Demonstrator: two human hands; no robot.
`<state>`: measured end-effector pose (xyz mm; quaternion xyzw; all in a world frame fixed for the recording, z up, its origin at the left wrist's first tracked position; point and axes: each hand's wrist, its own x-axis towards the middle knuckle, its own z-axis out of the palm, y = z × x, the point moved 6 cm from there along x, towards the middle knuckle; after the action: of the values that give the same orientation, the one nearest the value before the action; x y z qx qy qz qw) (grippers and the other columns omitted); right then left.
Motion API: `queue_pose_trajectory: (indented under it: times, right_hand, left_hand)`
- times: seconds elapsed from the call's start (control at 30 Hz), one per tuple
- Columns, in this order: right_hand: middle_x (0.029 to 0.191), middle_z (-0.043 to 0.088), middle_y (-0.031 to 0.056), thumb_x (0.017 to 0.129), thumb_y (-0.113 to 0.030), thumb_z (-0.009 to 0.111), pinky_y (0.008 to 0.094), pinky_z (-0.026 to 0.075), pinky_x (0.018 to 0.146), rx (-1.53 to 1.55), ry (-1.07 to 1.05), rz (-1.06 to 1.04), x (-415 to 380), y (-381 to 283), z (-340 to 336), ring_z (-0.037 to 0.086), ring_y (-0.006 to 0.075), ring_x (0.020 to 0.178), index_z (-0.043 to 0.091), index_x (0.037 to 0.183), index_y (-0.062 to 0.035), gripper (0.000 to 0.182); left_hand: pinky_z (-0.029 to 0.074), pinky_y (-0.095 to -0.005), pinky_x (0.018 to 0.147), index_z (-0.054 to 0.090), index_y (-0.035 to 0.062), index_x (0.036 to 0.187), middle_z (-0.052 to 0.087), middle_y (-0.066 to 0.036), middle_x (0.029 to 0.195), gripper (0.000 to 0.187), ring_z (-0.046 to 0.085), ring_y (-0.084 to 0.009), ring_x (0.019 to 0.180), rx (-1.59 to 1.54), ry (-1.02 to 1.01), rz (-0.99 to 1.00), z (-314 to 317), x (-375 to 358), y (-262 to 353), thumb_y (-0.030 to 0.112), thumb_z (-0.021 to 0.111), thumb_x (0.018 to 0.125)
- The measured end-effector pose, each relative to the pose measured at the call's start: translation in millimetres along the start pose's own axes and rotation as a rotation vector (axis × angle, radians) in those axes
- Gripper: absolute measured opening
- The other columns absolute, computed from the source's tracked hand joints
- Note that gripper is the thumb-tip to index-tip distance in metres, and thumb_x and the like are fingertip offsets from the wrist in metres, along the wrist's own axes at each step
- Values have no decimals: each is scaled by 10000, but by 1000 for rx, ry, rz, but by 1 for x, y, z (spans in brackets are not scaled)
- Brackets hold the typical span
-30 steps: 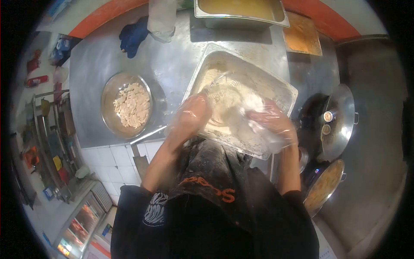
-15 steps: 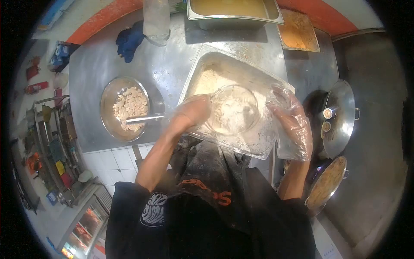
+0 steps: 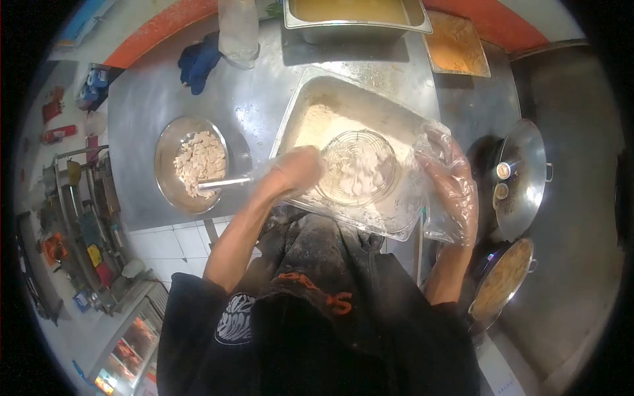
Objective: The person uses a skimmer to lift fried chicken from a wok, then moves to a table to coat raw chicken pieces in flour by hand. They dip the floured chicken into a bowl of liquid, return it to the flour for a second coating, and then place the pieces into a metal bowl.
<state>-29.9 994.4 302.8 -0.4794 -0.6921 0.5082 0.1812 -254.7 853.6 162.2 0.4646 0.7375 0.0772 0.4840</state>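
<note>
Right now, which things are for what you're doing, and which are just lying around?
Seem part of the job:
wire strainer, its handle in the left hand
floury pieces in the strainer
metal tray underneath
flour in the tray
metal bowl of pale pieces

Probably just lying about:
dark blue cloth
deep pan of yellowish liquid
wok

Round wire strainer (image 3: 335, 165) with floury white lumps (image 3: 363, 175) in it.
It is over pale flour (image 3: 317, 125) inside a silver metal pan (image 3: 386, 105) with dusty sides. The lumps bunch toward the right. The strainer's shiny handle (image 3: 228, 181) pokes out left, past the pan's edge.
</note>
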Motion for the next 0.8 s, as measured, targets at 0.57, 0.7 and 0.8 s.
queue_pose_trajectory:
  times: [0.57,0.7,0.8]
  right_hand:
    - [1456,553,180,941,-122,709,414,419,1127,67,-61,36,8,14,15,500,297,1365,565,1403,2,500]
    - [1464,541,193,954,-156,705,423,402,1143,49,-127,-2,9,10,32,453,305,1413,521,1446,-6,546]
    - [1468,537,208,960,-176,701,419,410,1132,6,-192,-23,16,9,47,472,312,1399,490,1473,-12,579]
  left_hand:
    - [398,-324,515,732,43,945,585,3,668,418,524,-144,567,-909,408,-298,-49,-170,-61,439,603,982]
    - [426,-334,536,722,36,947,583,9,670,230,536,-148,592,-771,1049,-427,-43,-239,-161,252,649,972]
    - [473,-384,580,708,20,964,627,-59,680,146,587,-222,612,-256,1316,-457,-55,-245,-183,154,663,927]
